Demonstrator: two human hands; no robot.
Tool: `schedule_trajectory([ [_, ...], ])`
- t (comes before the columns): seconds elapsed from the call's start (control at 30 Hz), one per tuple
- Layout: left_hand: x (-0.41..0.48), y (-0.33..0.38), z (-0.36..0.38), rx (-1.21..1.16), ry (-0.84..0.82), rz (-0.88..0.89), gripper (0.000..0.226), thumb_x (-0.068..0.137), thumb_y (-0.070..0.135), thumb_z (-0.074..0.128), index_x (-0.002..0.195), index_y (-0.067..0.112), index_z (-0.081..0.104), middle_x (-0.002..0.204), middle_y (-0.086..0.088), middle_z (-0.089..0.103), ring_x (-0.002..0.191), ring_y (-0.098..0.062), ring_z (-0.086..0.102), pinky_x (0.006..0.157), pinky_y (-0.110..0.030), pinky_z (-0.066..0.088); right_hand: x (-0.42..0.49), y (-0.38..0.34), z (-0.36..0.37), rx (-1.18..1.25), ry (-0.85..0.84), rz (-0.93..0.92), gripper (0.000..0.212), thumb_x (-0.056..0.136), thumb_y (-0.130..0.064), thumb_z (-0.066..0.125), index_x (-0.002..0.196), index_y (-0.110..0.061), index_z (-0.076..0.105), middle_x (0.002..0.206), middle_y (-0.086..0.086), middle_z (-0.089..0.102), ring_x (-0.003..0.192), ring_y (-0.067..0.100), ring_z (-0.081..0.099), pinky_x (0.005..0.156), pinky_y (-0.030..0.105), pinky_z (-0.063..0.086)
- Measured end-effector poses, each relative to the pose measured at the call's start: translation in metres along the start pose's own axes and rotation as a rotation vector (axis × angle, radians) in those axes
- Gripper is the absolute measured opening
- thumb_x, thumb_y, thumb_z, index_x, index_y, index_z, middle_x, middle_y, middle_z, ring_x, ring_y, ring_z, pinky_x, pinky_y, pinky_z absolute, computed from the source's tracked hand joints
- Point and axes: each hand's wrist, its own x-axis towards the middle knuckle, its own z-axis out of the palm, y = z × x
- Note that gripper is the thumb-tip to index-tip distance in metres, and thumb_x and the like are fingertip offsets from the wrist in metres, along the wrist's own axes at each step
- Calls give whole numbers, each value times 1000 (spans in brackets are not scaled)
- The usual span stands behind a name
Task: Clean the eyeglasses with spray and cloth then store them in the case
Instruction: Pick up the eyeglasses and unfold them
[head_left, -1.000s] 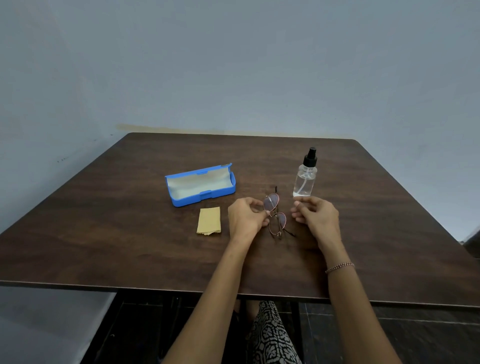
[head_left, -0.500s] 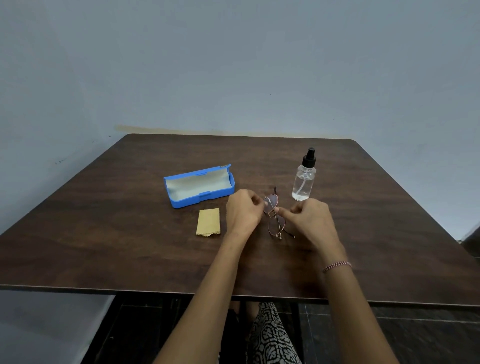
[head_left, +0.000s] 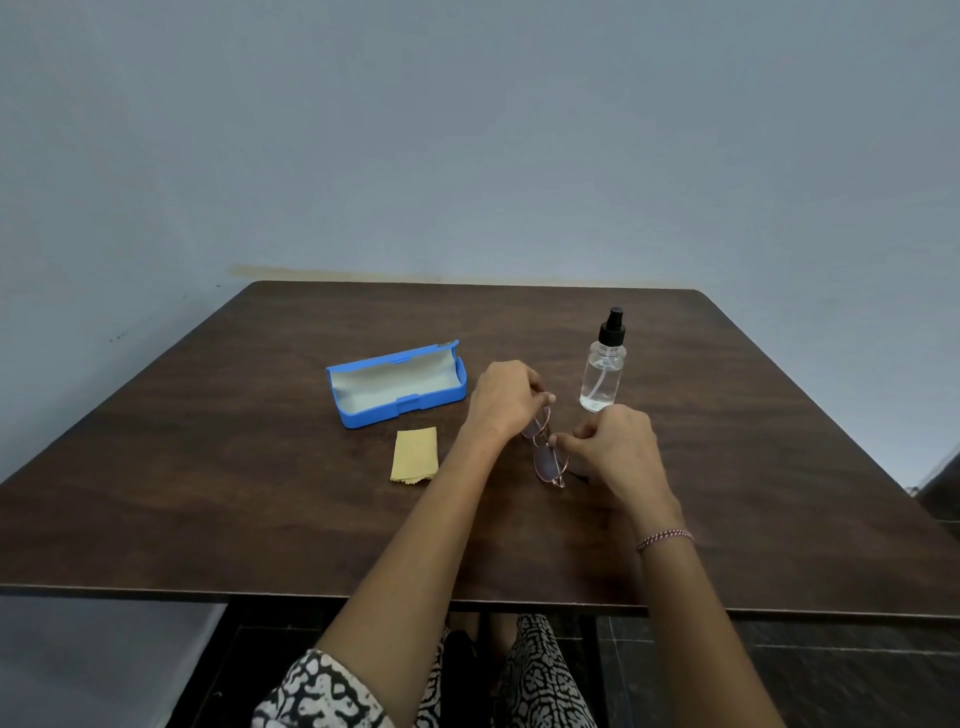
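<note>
Sitting at the dark wooden surface (head_left: 260, 493), the person has both hands on the eyeglasses (head_left: 548, 460) near its middle. The left hand (head_left: 506, 400) pinches the far end of the thin frame with curled fingers. The right hand (head_left: 618, 452) pinches it near the bridge, fingers curled too. The near lens hangs low over the wood; I cannot tell whether it touches. To the left a blue case (head_left: 397, 387) lies open, pale lining up, with a folded yellow cloth (head_left: 414, 456) just in front of it. A clear spray bottle (head_left: 602, 374) with a black top stands upright just beyond the right hand. A beaded bracelet (head_left: 665, 538) circles the right wrist.
</note>
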Motion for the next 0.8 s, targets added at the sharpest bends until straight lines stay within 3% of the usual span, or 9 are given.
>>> schedule_trajectory([
  [0.07,0,-1,0,-23,5,-30,19,84,29,68,94,13,73,89,-3,72,75,-11,66,75,-28,54,1,2,1,6,12,-8,45,78,-30,73,44,-13,48,44,-1,40,53,13,41,50,25,27],
  [0.17,-1,-6,0,-41,57,-52,19,83,28,70,90,10,74,86,-3,72,76,-11,64,73,-25,52,2,5,3,0,45,-33,34,80,-29,71,58,-6,63,51,3,52,63,18,51,61,26,32],
  [0.27,-4,-11,-4,-92,131,-82,19,84,27,69,89,10,74,82,-3,71,77,-11,62,68,-22,45,5,5,4,-58,101,-84,23,81,-33,70,70,-13,69,74,6,67,80,23,61,63,26,37],
  [0.37,-6,-20,-8,-180,198,-128,19,84,29,69,87,12,74,76,1,67,77,-12,61,70,-23,44,4,6,4,-206,219,-229,19,84,-35,67,81,-16,72,84,1,66,86,21,59,66,29,41],
  [0.43,-7,-26,-8,-302,227,-186,18,83,29,70,87,12,74,78,0,70,78,-13,65,74,-25,50,3,11,5,-221,331,-347,18,83,-33,68,82,-15,72,83,-2,64,84,20,56,64,31,40],
  [0.53,-12,-33,-5,-601,292,-258,12,82,22,72,81,10,68,76,-4,70,75,-18,70,77,-34,58,4,23,5,-154,421,-408,14,80,-30,71,75,-16,71,78,-6,61,77,14,56,51,21,33],
  [0.63,-20,-30,-1,-828,208,-281,10,84,10,69,91,5,63,79,-6,68,72,-16,69,71,-28,59,7,36,0,-125,472,-466,13,78,-26,74,71,-16,68,74,-7,58,67,12,58,47,14,30],
  [0.73,-24,-23,0,-1053,62,-317,14,91,3,54,102,5,62,87,-12,69,76,-17,69,70,-24,59,11,47,-7,-127,486,-537,11,80,-23,72,75,-14,69,74,-3,59,64,15,61,48,29,48],
  [0.8,-25,-19,-2,-1159,12,-349,20,95,5,46,103,3,64,91,-17,69,76,-18,70,70,-23,59,14,53,-12,-133,498,-580,8,81,-19,72,78,-12,70,75,-1,60,66,17,62,52,32,51],
])
